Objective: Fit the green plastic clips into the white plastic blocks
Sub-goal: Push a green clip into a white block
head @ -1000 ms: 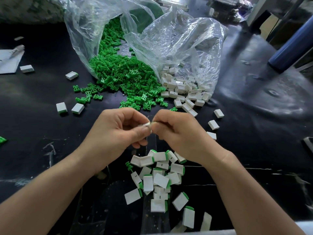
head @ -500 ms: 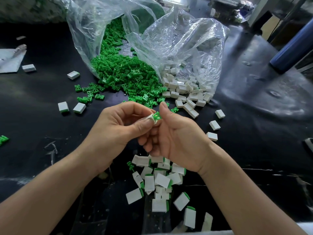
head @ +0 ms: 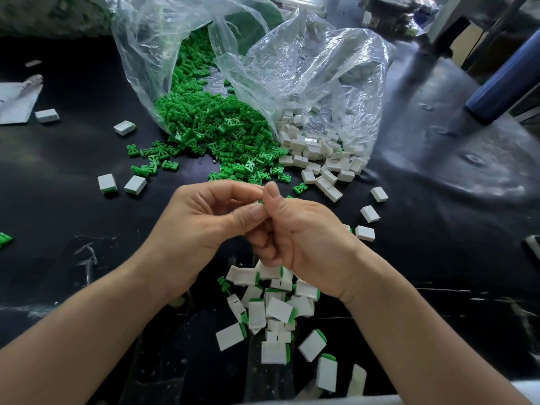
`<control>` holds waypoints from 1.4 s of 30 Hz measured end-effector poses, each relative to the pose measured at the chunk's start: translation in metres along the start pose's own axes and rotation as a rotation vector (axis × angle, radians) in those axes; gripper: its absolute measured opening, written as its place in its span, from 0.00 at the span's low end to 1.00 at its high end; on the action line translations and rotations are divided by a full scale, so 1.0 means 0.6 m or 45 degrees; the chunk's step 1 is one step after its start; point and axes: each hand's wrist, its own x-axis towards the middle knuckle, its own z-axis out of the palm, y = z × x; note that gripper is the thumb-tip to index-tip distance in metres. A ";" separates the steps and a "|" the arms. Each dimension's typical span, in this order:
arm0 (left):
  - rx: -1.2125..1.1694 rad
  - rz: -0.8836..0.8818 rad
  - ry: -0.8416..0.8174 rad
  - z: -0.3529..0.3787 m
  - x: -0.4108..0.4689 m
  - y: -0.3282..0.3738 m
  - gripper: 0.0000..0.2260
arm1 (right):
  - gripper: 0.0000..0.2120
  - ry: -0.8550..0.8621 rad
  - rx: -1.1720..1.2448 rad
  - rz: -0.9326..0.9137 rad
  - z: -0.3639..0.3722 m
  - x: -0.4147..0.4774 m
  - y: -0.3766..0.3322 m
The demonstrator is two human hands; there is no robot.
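Note:
My left hand (head: 201, 226) and my right hand (head: 304, 229) meet above the black table, fingertips together. The left thumb and fingers pinch a small white block (head: 257, 203) that is mostly hidden. My right thumb presses a green clip (head: 261, 202) against it, of which only a sliver shows. A heap of loose green clips (head: 216, 133) spills from a clear bag beyond my hands. Loose white blocks (head: 318, 159) spill from a second clear bag to its right. Below my hands lies a pile of white blocks with green clips in them (head: 274, 308).
Two clear plastic bags (head: 306, 68) lie open at the back. Stray blocks (head: 121, 184) and clips (head: 152, 159) are scattered left of the green heap, and single blocks (head: 369, 214) lie to the right. A blue cylinder (head: 505, 83) stands at far right, a white paper (head: 14, 103) at far left.
The green clip showed plainly at my fingertips half a second ago; now my right thumb covers it and it sits against the block. Both hands have stayed in place.

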 end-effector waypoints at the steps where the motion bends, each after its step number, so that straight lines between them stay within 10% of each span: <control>1: 0.006 -0.007 -0.011 0.000 0.000 0.002 0.12 | 0.19 -0.011 -0.030 0.005 0.000 0.000 0.000; 14: -0.013 -0.022 -0.022 0.001 -0.003 0.014 0.08 | 0.30 0.011 -0.414 -0.020 -0.010 0.002 0.001; 22: -0.032 -0.077 0.075 -0.003 -0.001 0.007 0.06 | 0.13 0.100 -0.277 -0.103 -0.005 0.001 0.006; 42: -0.115 -0.141 0.122 0.000 -0.003 0.004 0.10 | 0.16 0.292 -0.754 -0.182 0.001 0.006 0.015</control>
